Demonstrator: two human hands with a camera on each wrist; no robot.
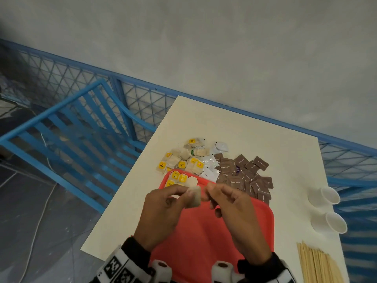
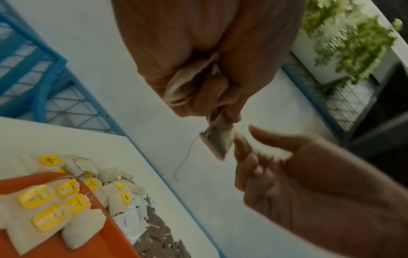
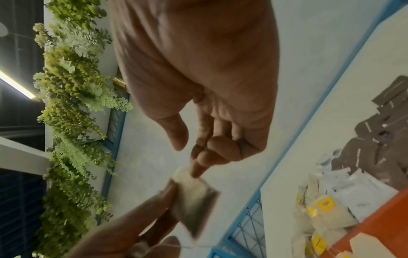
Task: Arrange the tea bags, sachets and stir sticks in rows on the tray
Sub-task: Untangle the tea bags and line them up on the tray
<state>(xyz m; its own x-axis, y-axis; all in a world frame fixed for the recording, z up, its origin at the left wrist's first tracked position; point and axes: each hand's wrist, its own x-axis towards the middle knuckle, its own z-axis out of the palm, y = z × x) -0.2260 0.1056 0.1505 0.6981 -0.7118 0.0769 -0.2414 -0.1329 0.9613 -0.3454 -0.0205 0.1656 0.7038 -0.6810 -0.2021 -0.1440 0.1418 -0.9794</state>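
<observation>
My left hand (image 1: 163, 209) pinches a tea bag (image 1: 193, 198) above the tray (image 1: 244, 225), and my right hand (image 1: 230, 203) hangs loosely curled, one fingertip touching it. I judge this an early stage: a few bags (image 1: 176, 178) lie in the tray's far corner, while the bag pile (image 1: 183, 155), sachets (image 1: 244, 174) and sticks (image 1: 318, 264) wait on the white table (image 1: 204, 123). A blue fence (image 1: 142, 94) and grey wall stand behind.

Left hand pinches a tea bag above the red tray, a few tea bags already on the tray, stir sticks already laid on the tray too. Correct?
Not quite: the stir sticks are off the red tray, lying on the table to its right, as the head view shows. The rest holds: the left hand pinches a tea bag above the tray, and a few tea bags already lie at its far corner.
</observation>
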